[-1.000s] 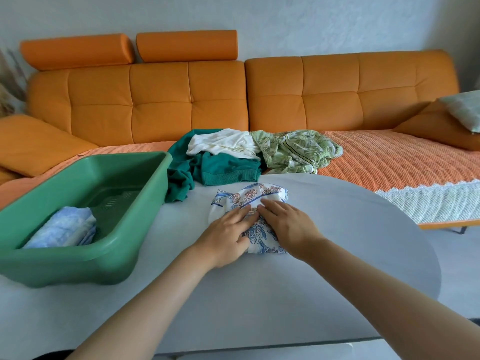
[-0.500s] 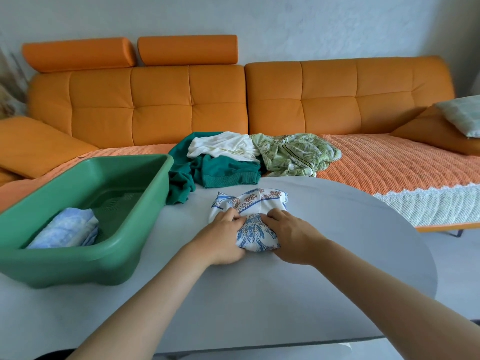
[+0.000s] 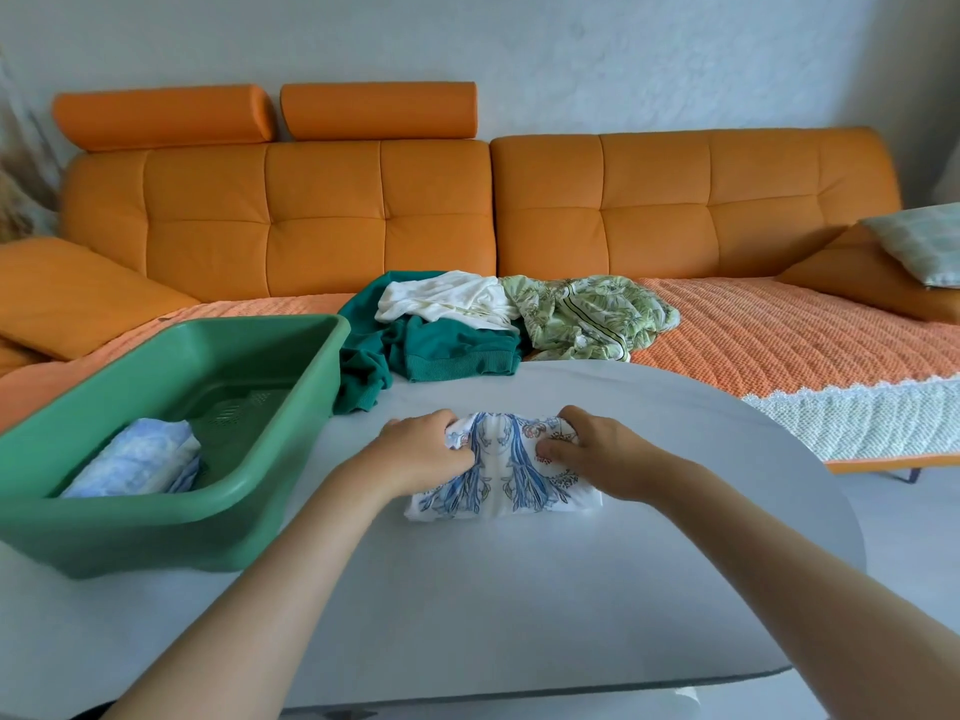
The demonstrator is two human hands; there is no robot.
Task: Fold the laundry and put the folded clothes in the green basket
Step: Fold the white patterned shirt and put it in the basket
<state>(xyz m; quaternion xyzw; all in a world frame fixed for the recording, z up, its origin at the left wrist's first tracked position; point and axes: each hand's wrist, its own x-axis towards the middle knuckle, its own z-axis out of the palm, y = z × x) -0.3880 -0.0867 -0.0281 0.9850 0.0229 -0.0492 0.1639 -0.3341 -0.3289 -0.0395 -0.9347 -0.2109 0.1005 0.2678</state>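
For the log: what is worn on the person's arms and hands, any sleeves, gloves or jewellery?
Nothing worn shows. The left hand and right hand are ungloved, and each arm is uncovered down to the frame's edge: no sleeve, watch, bracelet or visible ring.

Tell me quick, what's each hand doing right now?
Left hand: closed, gripping the left end of the floral cloth.
Right hand: closed, gripping its right end.

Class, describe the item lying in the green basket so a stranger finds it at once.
At the left of the grey table stands the green basket. In its near-left corner lies a folded bundle. It alone sits inside, mottled pale blue.
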